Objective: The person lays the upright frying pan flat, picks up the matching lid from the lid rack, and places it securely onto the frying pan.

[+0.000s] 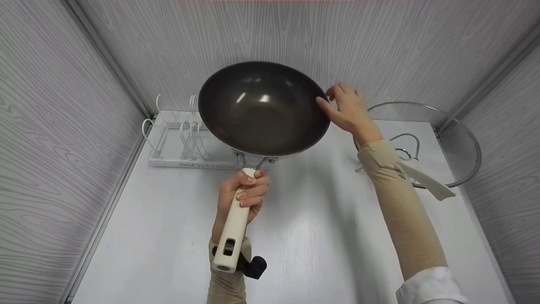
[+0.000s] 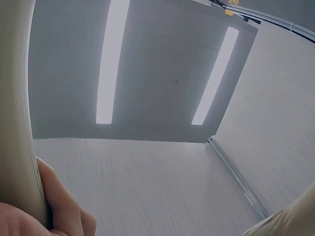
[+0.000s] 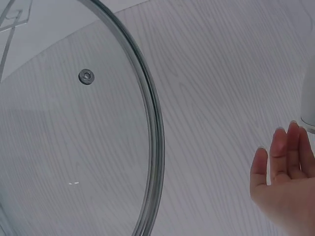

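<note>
Holds a dark, deep wok (image 1: 263,114) tilted at the head view's upper centre, glossy hollow facing the camera.

Grips the smooth cream handle (image 1: 235,221) with left hand (image 1: 247,192), fingers curled round below the forked metal bracket (image 1: 271,160); shows an oblong slot near the handle's end. Sets right hand (image 1: 348,107) at the wok's right edge, thumb lapping over; cannot tell whether pinching or merely touching. At left, partly behind the wok, a white rack (image 1: 194,164) of slender looped wires on a slotted base. At right, partly behind a beige sleeve (image 1: 400,207), a tilted round lid (image 1: 443,139) of clear glass, edged in a shiny metal band. Beneath, a flat white tabletop (image 1: 147,236); around, grey panels (image 1: 63,147) of wavy wood grain.
</note>
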Demonstrator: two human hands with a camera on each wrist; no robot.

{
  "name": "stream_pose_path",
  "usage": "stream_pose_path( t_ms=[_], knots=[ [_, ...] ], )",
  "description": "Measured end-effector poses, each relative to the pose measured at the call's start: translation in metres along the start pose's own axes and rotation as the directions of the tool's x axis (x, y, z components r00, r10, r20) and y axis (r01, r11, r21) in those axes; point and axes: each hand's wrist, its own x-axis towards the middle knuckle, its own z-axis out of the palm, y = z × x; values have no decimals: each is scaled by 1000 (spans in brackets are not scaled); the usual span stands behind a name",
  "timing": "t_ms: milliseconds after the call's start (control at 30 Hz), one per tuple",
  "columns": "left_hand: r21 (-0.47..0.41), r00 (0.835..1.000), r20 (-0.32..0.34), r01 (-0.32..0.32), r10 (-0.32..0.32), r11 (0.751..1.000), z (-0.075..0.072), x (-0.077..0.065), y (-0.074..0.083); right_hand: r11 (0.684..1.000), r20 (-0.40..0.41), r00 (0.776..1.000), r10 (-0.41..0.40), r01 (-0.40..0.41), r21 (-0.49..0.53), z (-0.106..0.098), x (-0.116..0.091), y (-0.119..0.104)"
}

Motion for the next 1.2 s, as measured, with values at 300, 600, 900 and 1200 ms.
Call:
stream_pose_path(
  t_ms=[300, 600, 900, 1200],
  knots=[
    [22, 999, -27, 34, -34, 999, 1, 0, -4, 999, 105, 994, 18, -23, 47, -1, 0, 11],
    [47, 995, -61, 80, -77, 996, 2, 0, -1, 991, 113, 993, -18, 3, 133, -2, -9, 21],
    [40, 991, -62, 121, -119, 992, 3, -2, 8, 958, 91, 995, 39, -63, 281, -7, -21, 24],
    [-7, 983, -49, 175, -175, 984, 2, -3, 18, 894, 35, 992, 118, -122, 430, -11, -41, 25]
  ],
)
